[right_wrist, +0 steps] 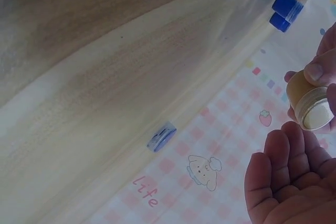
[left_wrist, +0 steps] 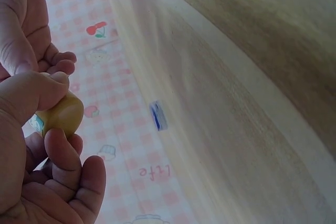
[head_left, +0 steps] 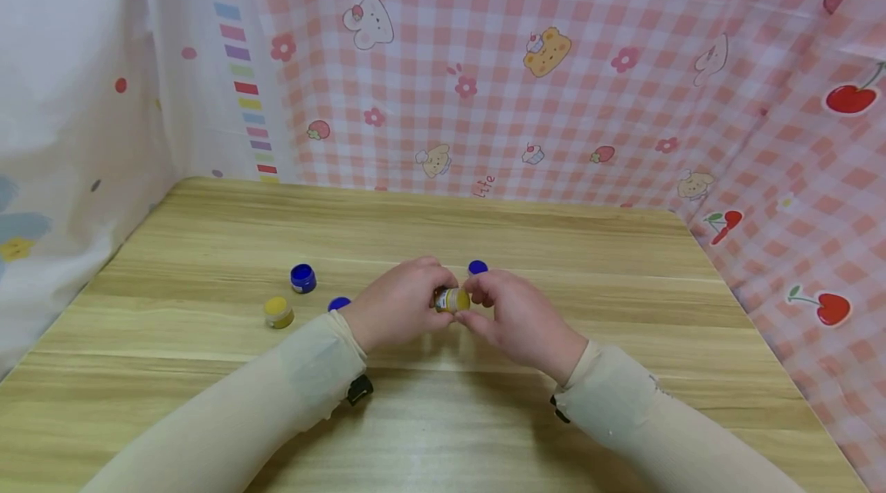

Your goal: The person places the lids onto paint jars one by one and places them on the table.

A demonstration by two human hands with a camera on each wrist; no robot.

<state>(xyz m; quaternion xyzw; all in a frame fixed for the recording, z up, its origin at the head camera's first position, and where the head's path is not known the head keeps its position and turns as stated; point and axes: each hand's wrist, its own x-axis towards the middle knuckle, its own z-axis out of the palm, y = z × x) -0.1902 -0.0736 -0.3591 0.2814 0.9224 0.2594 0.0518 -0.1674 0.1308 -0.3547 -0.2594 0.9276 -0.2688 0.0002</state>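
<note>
A small yellow paint jar (head_left: 453, 300) lies tilted on its side in the air, pinched between the thumb and fingers of my left hand (head_left: 404, 301). Its round end points right, and in the right wrist view that end (right_wrist: 318, 116) looks pale inside a clear rim. Close by this end is my right hand (head_left: 522, 316), thumb below and fingers above it in the head view. From the right wrist, the right hand's fingers (right_wrist: 278, 156) spread loosely beneath the jar. Just beyond the hands sits a low clear lid with blue traces (right_wrist: 161, 136).
Left on the wooden table (head_left: 208, 247) stand an open-looking blue jar (head_left: 302, 278) and a yellow jar (head_left: 278, 312). Another blue jar (head_left: 338, 303) is partly hidden by my left wrist. Patterned cloth (head_left: 498, 93) hangs along the back and sides.
</note>
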